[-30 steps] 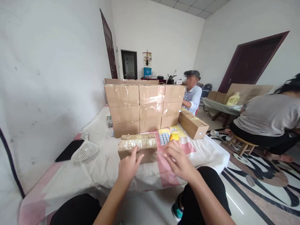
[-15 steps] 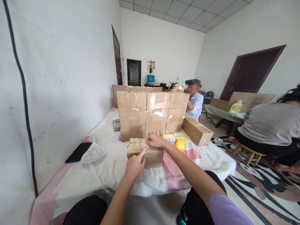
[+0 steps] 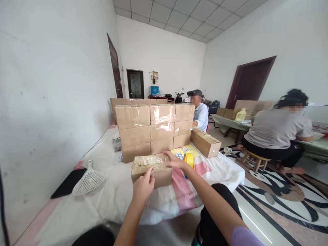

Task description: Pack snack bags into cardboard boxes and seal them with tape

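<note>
A small cardboard box (image 3: pixel 153 177) with clear tape over its top stands on the cloth-covered table in front of me. Its top flap (image 3: pixel 147 160) is tilted up at the far side. My left hand (image 3: pixel 144 186) is at the near top edge, index finger stretched onto the box and the other fingers curled. At the flap's right end is my right hand (image 3: pixel 175 161), thumb and fingers on either side of the cardboard, slightly blurred. A yellow tape roll (image 3: pixel 189 160) stands just right of that hand.
Stacked taped boxes (image 3: pixel 161 128) rise behind the small box. A longer carton (image 3: pixel 205 142) lies to the right. A white perforated scoop (image 3: pixel 89 181) and a black flat object (image 3: pixel 67 184) lie left. One person (image 3: pixel 201 112) sits beyond the stack, another (image 3: pixel 279 119) on a stool.
The box's top flap has tilted up. My right hand has shifted from the top to the flap's right end, while my left stays at the near edge. The view has turned right.
</note>
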Tool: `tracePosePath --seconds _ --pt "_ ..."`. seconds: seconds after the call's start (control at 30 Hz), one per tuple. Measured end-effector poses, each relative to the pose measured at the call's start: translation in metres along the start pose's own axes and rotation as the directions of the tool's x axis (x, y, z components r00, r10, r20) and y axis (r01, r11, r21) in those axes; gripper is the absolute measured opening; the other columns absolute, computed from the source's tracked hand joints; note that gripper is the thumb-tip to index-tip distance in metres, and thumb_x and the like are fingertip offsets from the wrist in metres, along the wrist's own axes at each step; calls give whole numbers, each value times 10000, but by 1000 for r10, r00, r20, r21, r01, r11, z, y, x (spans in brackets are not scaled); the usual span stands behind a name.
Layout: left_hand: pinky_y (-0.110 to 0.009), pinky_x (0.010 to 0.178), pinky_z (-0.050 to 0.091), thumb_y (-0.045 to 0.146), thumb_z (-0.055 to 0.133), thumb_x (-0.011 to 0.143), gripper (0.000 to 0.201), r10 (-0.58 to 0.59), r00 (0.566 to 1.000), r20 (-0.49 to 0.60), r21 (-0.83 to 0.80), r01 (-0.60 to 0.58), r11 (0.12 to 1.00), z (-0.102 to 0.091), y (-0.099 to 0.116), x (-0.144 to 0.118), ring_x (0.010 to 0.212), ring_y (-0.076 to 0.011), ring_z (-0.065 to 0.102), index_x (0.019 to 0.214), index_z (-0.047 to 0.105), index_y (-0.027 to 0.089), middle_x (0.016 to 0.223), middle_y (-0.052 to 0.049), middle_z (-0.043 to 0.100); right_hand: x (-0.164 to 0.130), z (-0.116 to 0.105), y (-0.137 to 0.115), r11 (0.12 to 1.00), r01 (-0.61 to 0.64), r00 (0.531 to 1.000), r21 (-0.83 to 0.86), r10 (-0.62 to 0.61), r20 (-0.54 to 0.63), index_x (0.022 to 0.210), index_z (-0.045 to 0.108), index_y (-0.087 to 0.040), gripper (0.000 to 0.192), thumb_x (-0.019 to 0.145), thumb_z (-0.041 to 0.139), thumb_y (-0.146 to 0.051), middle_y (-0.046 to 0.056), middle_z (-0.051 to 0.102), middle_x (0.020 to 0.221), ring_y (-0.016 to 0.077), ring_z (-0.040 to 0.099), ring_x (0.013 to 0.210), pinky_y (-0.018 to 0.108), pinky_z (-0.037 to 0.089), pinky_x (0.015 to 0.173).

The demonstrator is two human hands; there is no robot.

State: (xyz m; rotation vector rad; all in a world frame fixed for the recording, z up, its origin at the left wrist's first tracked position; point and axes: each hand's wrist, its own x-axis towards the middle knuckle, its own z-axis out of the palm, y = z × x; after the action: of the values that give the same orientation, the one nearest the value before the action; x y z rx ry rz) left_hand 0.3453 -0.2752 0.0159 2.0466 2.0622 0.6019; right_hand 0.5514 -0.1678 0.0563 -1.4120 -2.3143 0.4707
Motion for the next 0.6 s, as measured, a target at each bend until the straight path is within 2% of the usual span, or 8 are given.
tracePosePath --seconds 0.1,0.17,0.2,0.3,0.37,0.47,0.53,0.6 --pt "-294 654 398 243 443 975 518 9 1000 -8 -25 -9 1000 5 -8 2 856 -267 728 1486 497 301 938 -75 778 -34 18 23 952 143 987 272 -159 38 1603 207 -229 1081 753 787 -561 149 258 1631 300 287 1518 435 306 1204" --pt "-275 630 373 236 446 976 515 26 1000 -14 -42 -27 999 8 -13 3 819 -243 721 1485 498 293 902 -61 773 -46 34 28 906 215 975 365 -220 -30 1613 147 -222 1282 614 881 -548 176 164 1627 355 212 1534 485 245 1229" --pt "-267 619 363 237 446 977 515 30 999 -22 -52 -31 998 9 -15 2 788 -228 712 1487 495 290 865 -47 765 -50 41 28 898 240 971 368 -225 -84 1599 182 -222 1293 571 907 -519 175 197 1592 363 246 1512 489 255 1224" --pt "-242 596 359 293 414 998 498 17 993 -114 -119 -30 992 10 -16 -3 658 -187 658 1490 486 271 696 6 693 -61 49 26 880 282 947 382 -193 -255 1504 354 -233 1130 542 914 -425 131 368 1414 341 428 1364 480 358 1163" --pt "-224 585 382 357 401 1002 495 -22 978 -209 -206 -22 978 9 -14 -10 593 -168 628 1478 491 257 639 24 652 -79 39 29 856 310 927 415 -174 -334 1466 396 -236 1050 560 895 -417 117 417 1349 339 473 1304 491 388 1137" --pt "-220 561 411 428 435 979 482 -90 930 -357 -293 -19 956 8 -10 -20 529 -162 609 1425 522 268 611 33 637 -131 6 46 842 332 884 426 -120 -452 1493 361 -242 960 674 818 -448 137 434 1398 359 454 1342 509 379 1146" --pt "-240 546 429 457 448 968 449 -106 885 -453 -300 -39 953 9 -7 -24 526 -179 620 1379 540 303 613 31 647 -175 -25 64 897 247 849 366 -18 -528 1505 342 -252 916 727 773 -473 150 407 1464 388 411 1389 514 404 1130" --pt "-266 544 454 482 454 960 415 -93 855 -511 -297 -74 952 11 -4 -25 560 -198 652 1333 552 330 660 22 688 -218 -55 87 956 82 763 282 122 -635 1507 332 -251 863 775 719 -494 164 385 1476 397 425 1372 498 480 1053"
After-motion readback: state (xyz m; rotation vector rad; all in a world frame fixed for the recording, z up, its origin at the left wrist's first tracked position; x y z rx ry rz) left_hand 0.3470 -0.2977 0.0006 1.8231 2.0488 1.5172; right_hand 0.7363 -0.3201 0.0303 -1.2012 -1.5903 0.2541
